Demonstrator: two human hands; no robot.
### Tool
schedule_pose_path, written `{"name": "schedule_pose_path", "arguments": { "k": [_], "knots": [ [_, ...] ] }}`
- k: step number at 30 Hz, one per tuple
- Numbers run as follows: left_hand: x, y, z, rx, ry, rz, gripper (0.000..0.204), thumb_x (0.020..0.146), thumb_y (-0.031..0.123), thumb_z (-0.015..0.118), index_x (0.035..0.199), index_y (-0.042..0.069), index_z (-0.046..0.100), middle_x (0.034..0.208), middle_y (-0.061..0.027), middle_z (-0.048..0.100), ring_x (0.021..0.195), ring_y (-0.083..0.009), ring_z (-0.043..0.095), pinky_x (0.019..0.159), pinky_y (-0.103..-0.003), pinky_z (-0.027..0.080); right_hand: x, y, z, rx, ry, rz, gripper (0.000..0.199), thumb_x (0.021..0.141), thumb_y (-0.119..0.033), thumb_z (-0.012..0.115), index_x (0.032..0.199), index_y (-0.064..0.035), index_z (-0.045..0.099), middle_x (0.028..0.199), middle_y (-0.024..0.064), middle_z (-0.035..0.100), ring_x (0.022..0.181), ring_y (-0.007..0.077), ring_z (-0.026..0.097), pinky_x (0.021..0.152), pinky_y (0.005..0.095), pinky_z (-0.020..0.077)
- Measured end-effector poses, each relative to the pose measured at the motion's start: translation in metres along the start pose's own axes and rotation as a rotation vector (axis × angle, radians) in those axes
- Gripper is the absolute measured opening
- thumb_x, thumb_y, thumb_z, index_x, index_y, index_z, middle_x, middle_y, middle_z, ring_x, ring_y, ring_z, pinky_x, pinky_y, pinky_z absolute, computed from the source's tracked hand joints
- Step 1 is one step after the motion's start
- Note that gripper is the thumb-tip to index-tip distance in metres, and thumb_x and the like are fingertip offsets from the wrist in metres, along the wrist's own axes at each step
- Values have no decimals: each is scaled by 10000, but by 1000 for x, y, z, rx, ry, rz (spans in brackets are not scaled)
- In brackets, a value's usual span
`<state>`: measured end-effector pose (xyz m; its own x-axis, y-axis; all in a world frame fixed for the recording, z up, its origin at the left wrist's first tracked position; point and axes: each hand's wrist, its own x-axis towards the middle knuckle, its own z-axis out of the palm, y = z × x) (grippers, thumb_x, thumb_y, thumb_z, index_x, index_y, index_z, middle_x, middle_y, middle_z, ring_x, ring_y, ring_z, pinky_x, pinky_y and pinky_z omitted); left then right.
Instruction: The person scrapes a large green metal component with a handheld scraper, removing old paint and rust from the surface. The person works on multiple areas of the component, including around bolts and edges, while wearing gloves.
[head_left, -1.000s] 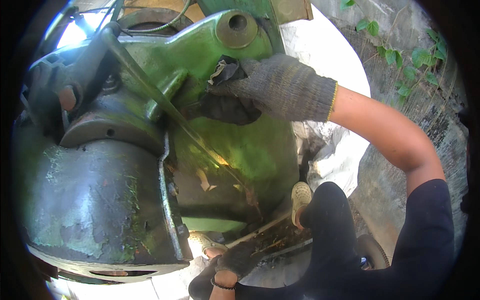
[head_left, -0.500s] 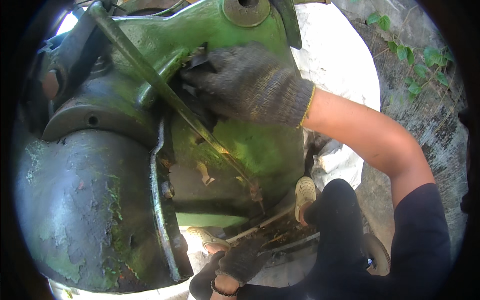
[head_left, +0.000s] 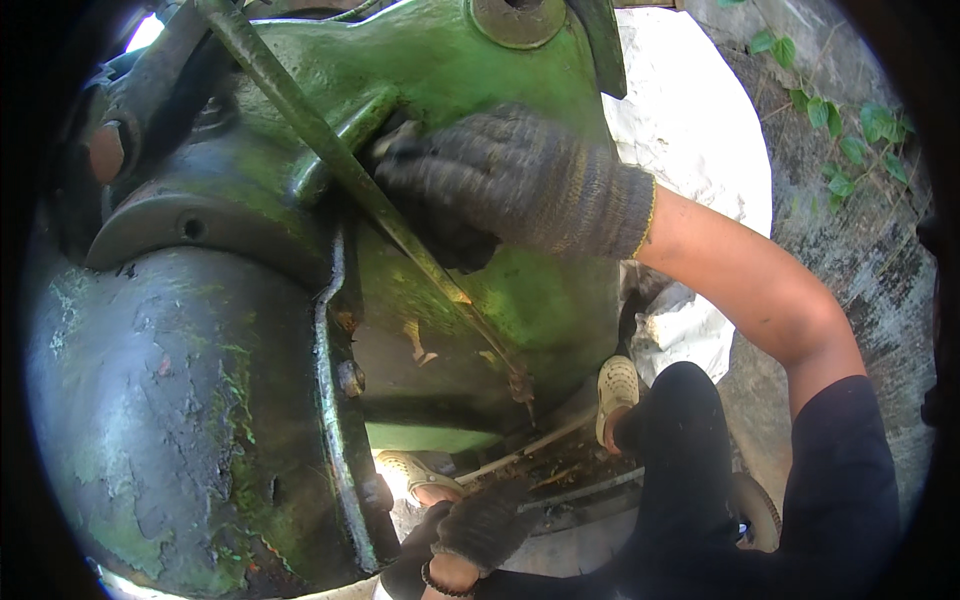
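Observation:
My right hand [head_left: 510,180], in a dark knitted work glove, presses against the upper face of a green-painted metal machine body [head_left: 450,80]. Its fingers are curled round what looks like a dark rag [head_left: 468,250], which shows below the palm; the motion smears the fingertips. A slanting metal rod [head_left: 350,185] passes just left of this hand, beside a short raised green boss [head_left: 345,145]. Low in the view, my left hand [head_left: 485,525], gloved too, lies over my leg with its fingers stretched out and somewhat blurred. It holds nothing that I can see.
A big curved dark-green housing [head_left: 160,400] with peeling paint fills the left side, its bolted flange [head_left: 335,400] facing me. White sheeting [head_left: 690,130] lies behind the machine at right, near a rough wall [head_left: 830,230] with leafy vines. My clog-shod feet [head_left: 617,385] stand beneath.
My right hand has shifted slightly right and turned on the green surface, with the dark rag bunched under it. The whole view has moved a little. My left hand stays on my leg.

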<state>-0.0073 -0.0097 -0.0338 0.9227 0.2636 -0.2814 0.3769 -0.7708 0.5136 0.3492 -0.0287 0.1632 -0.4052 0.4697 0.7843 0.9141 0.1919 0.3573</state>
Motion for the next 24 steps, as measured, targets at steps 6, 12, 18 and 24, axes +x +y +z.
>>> {"name": "schedule_pose_path", "arguments": {
  "k": [6,12,18,24],
  "knots": [
    [-3,5,-6,6,-24,-25,590,1012,495,674,1441,90,635,1337,-165,727,1208,-351,713,1011,-473,572,29,8,-2,-113,-46,-92,465,870,-217,741,1329,-157,703,1113,96,698,1034,285,716,873,449,564],
    [-4,9,-9,61,-44,-29,581,1023,499,653,1440,95,634,1334,-168,728,1195,-353,716,996,-477,577,47,-11,-28,-39,-433,207,410,954,-208,683,1362,-166,694,957,113,738,852,339,750,717,496,581],
    [2,15,-10,71,-56,-37,568,1026,491,651,1447,109,637,1331,-159,730,1196,-355,715,1000,-471,576,31,2,-53,-321,-502,302,401,986,-219,689,1385,-177,682,870,79,777,822,288,781,693,446,607],
    [-14,0,-8,15,-55,-47,559,1023,484,662,1445,116,642,1332,-158,729,1198,-366,712,1005,-470,569,18,-1,-54,-31,-459,178,480,943,-257,734,1407,-165,652,879,98,740,802,291,763,664,429,606]
  ]
}}
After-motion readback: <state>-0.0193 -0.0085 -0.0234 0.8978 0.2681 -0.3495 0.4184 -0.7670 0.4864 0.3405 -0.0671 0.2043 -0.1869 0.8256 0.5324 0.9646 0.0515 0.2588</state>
